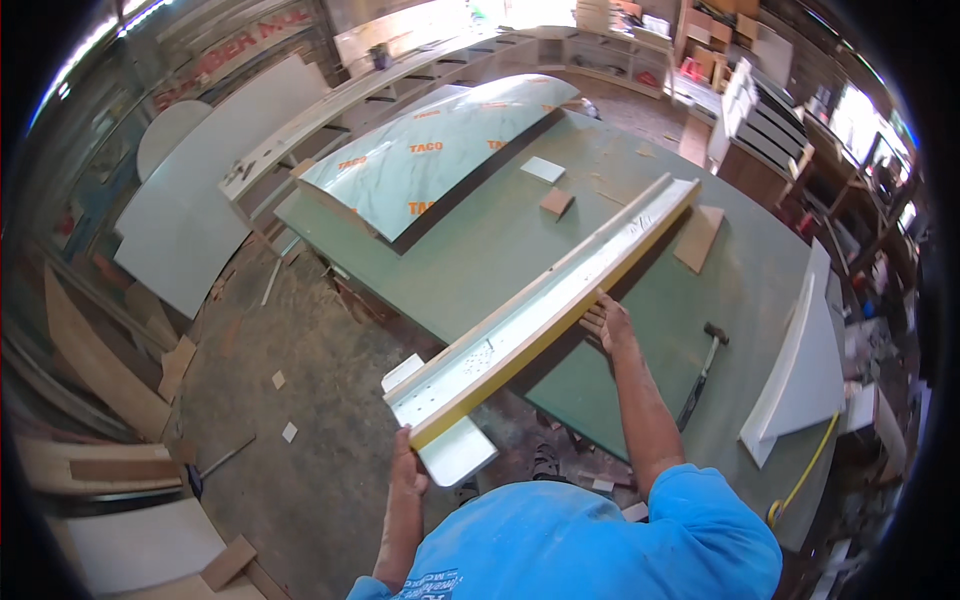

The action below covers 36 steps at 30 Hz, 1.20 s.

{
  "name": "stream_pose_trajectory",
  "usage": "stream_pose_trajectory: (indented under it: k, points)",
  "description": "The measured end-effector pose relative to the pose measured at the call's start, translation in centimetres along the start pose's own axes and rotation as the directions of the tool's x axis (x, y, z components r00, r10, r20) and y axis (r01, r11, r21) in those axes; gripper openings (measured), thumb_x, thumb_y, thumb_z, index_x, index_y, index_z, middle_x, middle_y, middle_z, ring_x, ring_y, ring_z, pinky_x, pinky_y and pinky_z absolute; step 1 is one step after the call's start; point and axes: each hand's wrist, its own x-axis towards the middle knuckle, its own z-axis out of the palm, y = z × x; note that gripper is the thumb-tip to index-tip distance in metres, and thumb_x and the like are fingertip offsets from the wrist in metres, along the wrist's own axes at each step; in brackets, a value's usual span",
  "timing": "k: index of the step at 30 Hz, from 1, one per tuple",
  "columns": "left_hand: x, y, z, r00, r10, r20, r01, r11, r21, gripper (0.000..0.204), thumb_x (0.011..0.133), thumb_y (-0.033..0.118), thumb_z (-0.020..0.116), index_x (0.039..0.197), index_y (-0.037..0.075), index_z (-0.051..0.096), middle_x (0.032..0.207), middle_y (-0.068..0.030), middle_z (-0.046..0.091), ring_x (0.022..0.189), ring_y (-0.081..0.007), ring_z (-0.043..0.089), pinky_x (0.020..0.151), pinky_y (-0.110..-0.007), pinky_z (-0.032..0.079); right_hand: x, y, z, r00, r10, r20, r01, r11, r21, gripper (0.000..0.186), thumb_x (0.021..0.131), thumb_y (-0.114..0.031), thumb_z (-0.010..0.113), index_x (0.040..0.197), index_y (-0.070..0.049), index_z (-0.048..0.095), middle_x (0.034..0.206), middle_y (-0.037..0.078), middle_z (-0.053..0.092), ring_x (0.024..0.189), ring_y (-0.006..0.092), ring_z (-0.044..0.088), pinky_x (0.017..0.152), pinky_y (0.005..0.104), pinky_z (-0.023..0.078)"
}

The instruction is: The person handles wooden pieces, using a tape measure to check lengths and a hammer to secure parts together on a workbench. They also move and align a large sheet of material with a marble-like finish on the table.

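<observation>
A long, narrow white board [540, 308] with raised edges, like a shallow trough, slants from near me out over the green table. Its right side is yellow, and small marks or debris dot its inner face. A white plate with rounded corners [459, 452] juts out on both sides of its near end. My left hand [406, 466] grips that near end at the corner, its fingers partly hidden. Farther along, my right hand [612, 326] holds the yellow side, thumb by the top edge and fingers lower down.
The green table [440, 280] carries a curved, marble-patterned sheet [430, 150], small offcuts [557, 203], a brown board piece [699, 238], a hammer [703, 372], a white curved panel [795, 365] and a yellow tape measure [774, 513]. Scraps lie on the floor [300, 360]; panels lean at left.
</observation>
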Motion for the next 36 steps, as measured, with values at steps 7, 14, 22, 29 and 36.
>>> stream_pose_trajectory:
  k: [7,14,22,29,36]
  points:
    - [0.7,-0.6,-0.3,0.894,-0.389,0.223,0.306,0.893,0.330,0.047,0.099,0.042,0.050,0.123,0.002,0.056,0.106,-0.0108,0.066,0.093,-0.0195,0.066,0.081,-0.038,0.056,-16.9,10.2,-6.5,0.977,0.012,-0.213,-0.043,0.989,-0.140,0.051,0.094,-0.033,0.061,0.126,0.004,0.049,0.112,0.023,0.063,0.096,0.0306,0.067,0.079,0.0398,0.057]
    - [1.2,-4.6,-3.9,0.613,-0.710,0.347,0.507,0.690,0.517,0.042,0.101,0.027,0.052,0.127,-0.006,0.050,0.119,-0.0180,0.060,0.111,-0.0268,0.062,0.095,-0.040,0.055,-33.5,21.3,-7.2,0.927,0.301,-0.225,-0.306,0.952,0.015,0.059,0.093,-0.043,0.061,0.126,0.004,0.050,0.115,0.022,0.063,0.099,0.0306,0.067,0.086,0.0428,0.055]
    - [-1.4,-7.7,-2.6,0.390,-0.878,0.277,0.507,0.455,0.732,0.054,0.102,0.035,0.048,0.132,-0.010,0.042,0.127,-0.0241,0.055,0.114,-0.0301,0.060,0.097,-0.040,0.052,-37.3,26.7,-2.4,0.895,0.398,-0.199,-0.392,0.917,0.071,0.059,0.096,-0.044,0.058,0.128,0.005,0.048,0.113,0.024,0.063,0.095,0.0348,0.068,0.079,0.0432,0.058]
    - [3.0,-5.9,-3.0,0.539,-0.801,0.259,0.538,0.564,0.626,0.060,0.096,0.046,0.058,0.129,-0.004,0.050,0.113,-0.0171,0.065,0.095,-0.0292,0.067,0.083,-0.037,0.056,-33.1,27.0,-4.5,0.847,0.196,-0.494,-0.218,0.976,0.015,0.049,0.100,-0.038,0.051,0.122,0.006,0.051,0.105,0.020,0.066,0.079,0.0386,0.070,0.058,0.0444,0.061]
    - [8.1,-3.6,-0.5,0.716,-0.652,0.250,0.406,0.680,0.611,0.067,0.094,0.052,0.058,0.121,-0.009,0.049,0.112,-0.0213,0.059,0.092,-0.0303,0.068,0.076,-0.035,0.060,-29.3,24.8,-8.7,0.734,0.026,-0.679,-0.158,0.978,-0.134,0.045,0.095,-0.043,0.058,0.113,-0.002,0.061,0.090,0.008,0.064,0.075,0.0233,0.065,0.048,0.0384,0.059]
